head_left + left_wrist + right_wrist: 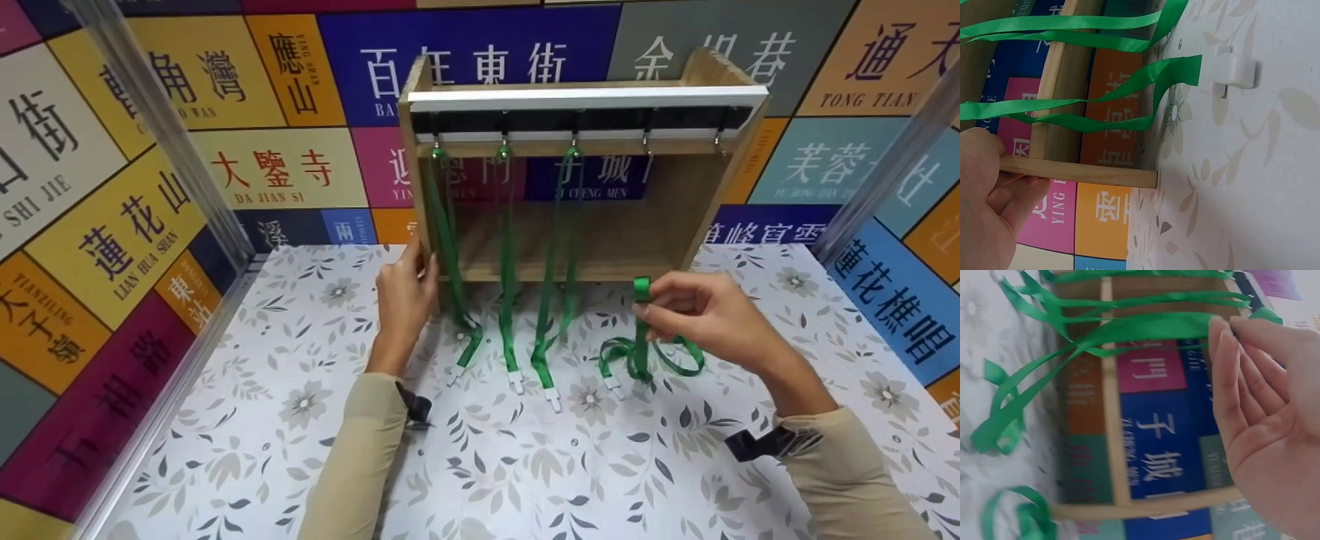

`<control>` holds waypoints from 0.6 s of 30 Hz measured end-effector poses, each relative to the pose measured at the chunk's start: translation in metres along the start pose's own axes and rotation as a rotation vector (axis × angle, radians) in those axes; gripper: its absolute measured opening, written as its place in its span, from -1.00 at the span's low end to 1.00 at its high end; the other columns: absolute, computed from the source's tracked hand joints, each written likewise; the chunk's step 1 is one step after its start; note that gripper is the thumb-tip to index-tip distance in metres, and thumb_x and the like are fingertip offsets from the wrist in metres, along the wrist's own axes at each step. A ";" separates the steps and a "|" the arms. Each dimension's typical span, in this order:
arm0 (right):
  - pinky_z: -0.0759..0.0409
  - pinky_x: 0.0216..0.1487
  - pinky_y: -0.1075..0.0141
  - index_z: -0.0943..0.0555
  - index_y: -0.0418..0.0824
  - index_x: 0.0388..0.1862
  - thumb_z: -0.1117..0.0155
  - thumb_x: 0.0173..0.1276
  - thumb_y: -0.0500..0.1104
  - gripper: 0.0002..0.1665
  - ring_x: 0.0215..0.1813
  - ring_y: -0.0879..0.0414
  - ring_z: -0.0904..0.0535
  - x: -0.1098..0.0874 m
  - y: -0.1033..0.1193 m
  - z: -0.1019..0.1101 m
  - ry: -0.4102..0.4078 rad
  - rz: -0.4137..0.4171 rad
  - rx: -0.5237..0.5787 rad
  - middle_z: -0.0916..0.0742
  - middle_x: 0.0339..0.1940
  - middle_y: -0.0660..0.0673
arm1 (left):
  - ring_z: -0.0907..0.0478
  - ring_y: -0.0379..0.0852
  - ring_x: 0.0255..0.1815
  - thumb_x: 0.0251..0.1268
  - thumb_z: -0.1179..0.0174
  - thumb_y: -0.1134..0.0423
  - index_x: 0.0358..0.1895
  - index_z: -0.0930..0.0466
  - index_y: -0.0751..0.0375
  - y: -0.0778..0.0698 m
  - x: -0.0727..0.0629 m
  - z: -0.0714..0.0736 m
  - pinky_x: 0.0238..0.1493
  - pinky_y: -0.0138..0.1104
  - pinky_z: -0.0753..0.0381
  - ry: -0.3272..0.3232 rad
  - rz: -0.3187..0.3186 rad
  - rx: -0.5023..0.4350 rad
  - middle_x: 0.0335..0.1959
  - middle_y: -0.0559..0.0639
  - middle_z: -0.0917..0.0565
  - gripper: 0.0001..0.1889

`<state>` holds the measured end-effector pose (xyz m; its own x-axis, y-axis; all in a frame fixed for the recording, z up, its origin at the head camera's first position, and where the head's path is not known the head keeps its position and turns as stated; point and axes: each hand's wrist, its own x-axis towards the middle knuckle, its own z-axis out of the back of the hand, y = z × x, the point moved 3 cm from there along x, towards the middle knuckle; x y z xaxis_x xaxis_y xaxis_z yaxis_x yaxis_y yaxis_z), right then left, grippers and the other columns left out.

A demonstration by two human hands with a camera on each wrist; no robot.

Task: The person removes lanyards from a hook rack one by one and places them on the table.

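A wooden rack [540, 272] stands on the table, a row of metal hooks below its white top strip [585, 97]. My left hand [405, 292] grips the rack's left side panel [1084, 172], fingers on the outer face. Three green lanyards [506, 262] hang from the left and middle hooks, their white clips [553, 397] lying on the table. In front of the rack's lower right, my right hand [697, 315] pinches the looped top of another green lanyard [641, 289] between thumb and fingertips. The rest of that ribbon trails in curls on the table, its white clip [613, 386] beside it.
Two bare hooks [646, 142] are at the right of the row. A floral cloth [525, 480] covers the table. Patterned sign panels [255, 169] stand behind and at both sides, with clear upright posts [169, 112] at the corners. Each wrist wears a black strap mount [757, 445].
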<state>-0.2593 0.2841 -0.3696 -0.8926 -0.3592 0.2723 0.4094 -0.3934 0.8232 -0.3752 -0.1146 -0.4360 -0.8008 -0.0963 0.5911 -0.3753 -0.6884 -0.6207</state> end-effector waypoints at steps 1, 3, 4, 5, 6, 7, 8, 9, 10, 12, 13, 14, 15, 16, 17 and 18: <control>-0.87 -0.22 0.18 -0.72 -0.35 0.00 -0.43 0.51 -0.32 -0.84 -0.28 0.02 -0.87 0.001 -0.004 -0.004 0.014 -0.003 0.032 -0.89 -0.24 -0.17 | -0.84 0.10 0.12 0.64 -0.25 0.19 0.41 -0.62 0.15 0.000 0.000 0.000 0.09 -0.13 -0.86 0.002 0.002 -0.002 0.11 0.24 -0.84 -0.61; -0.88 -0.13 0.18 -0.70 -0.38 0.03 -0.41 0.53 -0.30 -0.81 -0.15 -0.01 -0.90 0.002 -0.013 -0.010 0.027 -0.017 0.088 -0.89 -0.14 -0.22 | -0.84 0.10 0.13 0.64 -0.25 0.19 0.42 -0.61 0.14 0.000 0.000 -0.001 0.10 -0.14 -0.86 0.007 0.008 -0.007 0.12 0.24 -0.84 -0.60; -0.88 -0.07 0.19 -0.69 -0.38 0.04 -0.40 0.55 -0.29 -0.80 -0.08 -0.03 -0.90 0.002 -0.017 -0.013 0.027 -0.025 0.106 -0.89 -0.07 -0.25 | -0.84 0.10 0.14 0.64 -0.25 0.18 0.43 -0.61 0.13 0.000 0.000 -0.001 0.10 -0.14 -0.86 0.010 0.012 -0.009 0.13 0.24 -0.84 -0.60; -0.87 -0.01 0.22 -0.68 -0.37 0.06 -0.40 0.56 -0.26 -0.78 -0.01 -0.01 -0.90 0.003 -0.022 -0.015 0.023 -0.040 0.114 -0.88 0.00 -0.25 | -0.84 0.11 0.14 0.64 -0.25 0.18 0.43 -0.61 0.13 0.000 0.000 -0.001 0.10 -0.14 -0.86 0.012 0.015 -0.009 0.13 0.24 -0.84 -0.59; -0.86 0.05 0.26 -0.68 -0.35 0.07 -0.40 0.57 -0.22 -0.76 0.05 0.01 -0.89 0.003 -0.027 -0.016 0.014 -0.054 0.112 -0.87 0.07 -0.25 | -0.84 0.11 0.14 0.64 -0.25 0.18 0.43 -0.61 0.13 0.000 0.000 -0.001 0.10 -0.14 -0.86 0.013 0.017 -0.007 0.12 0.24 -0.84 -0.59; -0.84 0.09 0.30 -0.68 -0.33 0.08 -0.41 0.57 -0.19 -0.75 0.09 0.05 -0.88 0.003 -0.032 -0.017 0.000 -0.071 0.102 -0.86 0.13 -0.25 | -0.84 0.11 0.14 0.64 -0.25 0.18 0.43 -0.61 0.13 0.000 0.000 -0.001 0.11 -0.14 -0.85 0.016 0.019 -0.004 0.12 0.23 -0.84 -0.59; -0.82 0.10 0.34 -0.68 -0.31 0.07 -0.42 0.57 -0.16 -0.73 0.11 0.10 -0.87 0.003 -0.037 -0.017 -0.017 -0.088 0.082 -0.85 0.17 -0.24 | -0.84 0.11 0.13 0.64 -0.25 0.18 0.42 -0.61 0.13 0.000 0.000 -0.001 0.11 -0.14 -0.85 0.017 0.019 -0.002 0.11 0.24 -0.84 -0.60; -0.81 0.11 0.39 -0.69 -0.30 0.07 -0.43 0.56 -0.13 -0.72 0.13 0.15 -0.85 0.003 -0.042 -0.018 -0.035 -0.106 0.058 -0.84 0.21 -0.23 | -0.84 0.11 0.13 0.63 -0.26 0.18 0.42 -0.61 0.14 0.000 0.001 -0.001 0.11 -0.14 -0.85 0.017 0.019 0.000 0.11 0.24 -0.84 -0.60; -0.79 0.10 0.43 -0.69 -0.27 0.06 -0.44 0.55 -0.11 -0.72 0.13 0.21 -0.84 0.003 -0.047 -0.018 -0.053 -0.123 0.026 -0.83 0.24 -0.22 | -0.84 0.11 0.13 0.63 -0.26 0.18 0.41 -0.62 0.14 0.001 0.001 -0.001 0.11 -0.14 -0.85 0.016 0.019 0.006 0.11 0.24 -0.85 -0.60; -0.78 0.04 0.48 -0.70 -0.25 0.05 -0.47 0.54 -0.11 -0.73 0.14 0.22 -0.83 0.002 -0.056 -0.017 -0.083 -0.145 -0.043 -0.82 0.26 -0.21 | -0.84 0.11 0.13 0.63 -0.26 0.19 0.40 -0.62 0.14 0.001 0.001 -0.001 0.11 -0.14 -0.85 0.015 0.017 0.005 0.11 0.24 -0.84 -0.61; -0.78 0.01 0.50 -0.71 -0.25 0.04 -0.47 0.53 -0.13 -0.75 0.14 0.19 -0.84 0.001 -0.060 -0.017 -0.092 -0.152 -0.079 -0.82 0.26 -0.22 | -0.84 0.10 0.13 0.63 -0.26 0.18 0.40 -0.62 0.14 0.001 0.001 -0.001 0.11 -0.13 -0.86 0.013 0.015 0.009 0.11 0.24 -0.85 -0.61; -0.77 -0.01 0.52 -0.72 -0.25 0.04 -0.48 0.52 -0.15 -0.76 0.15 0.13 -0.84 0.000 -0.064 -0.017 -0.096 -0.152 -0.117 -0.82 0.25 -0.24 | -0.84 0.10 0.13 0.63 -0.26 0.19 0.40 -0.62 0.13 0.001 0.000 -0.001 0.11 -0.14 -0.86 0.013 0.014 0.009 0.11 0.23 -0.84 -0.61; -0.76 -0.02 0.53 -0.73 -0.25 0.04 -0.48 0.51 -0.17 -0.78 0.16 0.06 -0.84 -0.001 -0.067 -0.017 -0.096 -0.153 -0.154 -0.82 0.25 -0.25 | -0.84 0.10 0.14 0.63 -0.26 0.18 0.40 -0.62 0.13 0.001 0.000 0.000 0.11 -0.14 -0.86 0.014 0.014 0.009 0.12 0.23 -0.84 -0.61; -0.76 -0.03 0.53 -0.74 -0.25 0.03 -0.48 0.50 -0.21 -0.79 0.16 -0.02 -0.84 -0.002 -0.070 -0.018 -0.093 -0.149 -0.192 -0.82 0.22 -0.27 | -0.84 0.10 0.14 0.63 -0.26 0.18 0.39 -0.62 0.13 0.001 0.000 0.000 0.11 -0.14 -0.85 0.015 0.014 0.008 0.12 0.22 -0.84 -0.62; -0.78 -0.04 0.50 -0.75 -0.25 0.03 -0.48 0.48 -0.25 -0.80 0.15 -0.10 -0.85 -0.004 -0.073 -0.018 -0.087 -0.144 -0.235 -0.83 0.19 -0.29 | -0.84 0.11 0.14 0.63 -0.26 0.18 0.40 -0.62 0.14 0.001 0.000 0.000 0.11 -0.14 -0.85 0.016 0.015 0.014 0.13 0.23 -0.84 -0.61; -0.80 -0.04 0.44 -0.76 -0.24 0.02 -0.49 0.46 -0.28 -0.80 0.14 -0.16 -0.84 -0.005 -0.074 -0.018 -0.075 -0.137 -0.281 -0.84 0.15 -0.29 | -0.84 0.11 0.14 0.63 -0.26 0.18 0.41 -0.61 0.14 0.000 0.000 0.000 0.11 -0.14 -0.85 0.016 0.019 0.020 0.13 0.23 -0.84 -0.60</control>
<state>-0.2818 0.3000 -0.4411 -0.9503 -0.2275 0.2126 0.3109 -0.6562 0.6876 -0.3751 -0.1149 -0.4363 -0.8151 -0.0976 0.5711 -0.3509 -0.7011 -0.6207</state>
